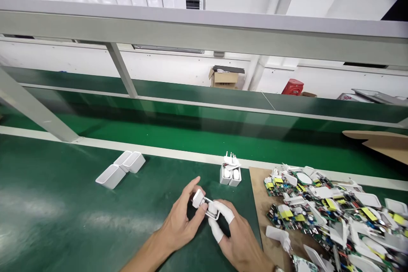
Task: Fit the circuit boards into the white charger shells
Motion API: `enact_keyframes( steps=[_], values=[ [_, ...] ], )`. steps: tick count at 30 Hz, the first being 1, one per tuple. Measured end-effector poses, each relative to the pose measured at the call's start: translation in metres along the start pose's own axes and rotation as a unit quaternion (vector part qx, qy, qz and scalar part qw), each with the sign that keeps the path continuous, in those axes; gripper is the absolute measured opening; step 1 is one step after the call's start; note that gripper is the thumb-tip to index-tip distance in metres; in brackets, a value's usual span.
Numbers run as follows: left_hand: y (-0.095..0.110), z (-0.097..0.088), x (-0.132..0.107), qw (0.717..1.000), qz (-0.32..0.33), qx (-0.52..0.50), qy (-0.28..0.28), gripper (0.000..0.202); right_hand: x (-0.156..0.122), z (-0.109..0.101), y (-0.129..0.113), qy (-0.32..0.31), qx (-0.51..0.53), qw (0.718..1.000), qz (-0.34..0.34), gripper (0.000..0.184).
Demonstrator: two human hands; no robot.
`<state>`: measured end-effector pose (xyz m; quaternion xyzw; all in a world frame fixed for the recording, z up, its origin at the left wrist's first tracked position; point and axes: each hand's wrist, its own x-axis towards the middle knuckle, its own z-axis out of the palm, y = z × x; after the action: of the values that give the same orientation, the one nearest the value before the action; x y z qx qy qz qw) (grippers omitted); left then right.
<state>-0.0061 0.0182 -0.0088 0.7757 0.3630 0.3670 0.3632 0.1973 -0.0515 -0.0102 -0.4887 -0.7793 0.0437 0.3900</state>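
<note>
Above the green table, both my hands meet around a small white plastic charger housing (213,211). My left hand (182,217) pinches a white plastic piece (198,198) between thumb and fingers at the housing's left end. White coverings wrap the thumb and a finger of my right hand (237,233), which grips the housing's right end. What lies inside the housing is too small to make out. Just beyond my hands stand two white cases (230,178) with plug parts (232,160) sticking up from them. Several open white cases (111,176) lie farther left.
At right, a brown board (259,187) bears a heap of circuit boards and white plastic parts (331,208). A grey metal frame (204,29) crosses above the far edge. Behind it are a green conveyor belt (178,129), a cardboard box (225,78) and a red object (293,87).
</note>
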Motion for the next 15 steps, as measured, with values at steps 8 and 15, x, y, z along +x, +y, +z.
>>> enact_keyframes(
  steps=[8,15],
  values=[
    [0.0007,-0.0011,0.0022,1.0,0.008,0.012,-0.004,0.059,-0.0023,0.0042,0.0009,0.001,0.056,0.996,0.074,0.033],
    [-0.0044,0.0013,0.0024,1.0,-0.004,-0.027,0.007,0.073,-0.0015,0.0055,0.0037,-0.004,0.204,0.971,0.127,0.026]
  ],
)
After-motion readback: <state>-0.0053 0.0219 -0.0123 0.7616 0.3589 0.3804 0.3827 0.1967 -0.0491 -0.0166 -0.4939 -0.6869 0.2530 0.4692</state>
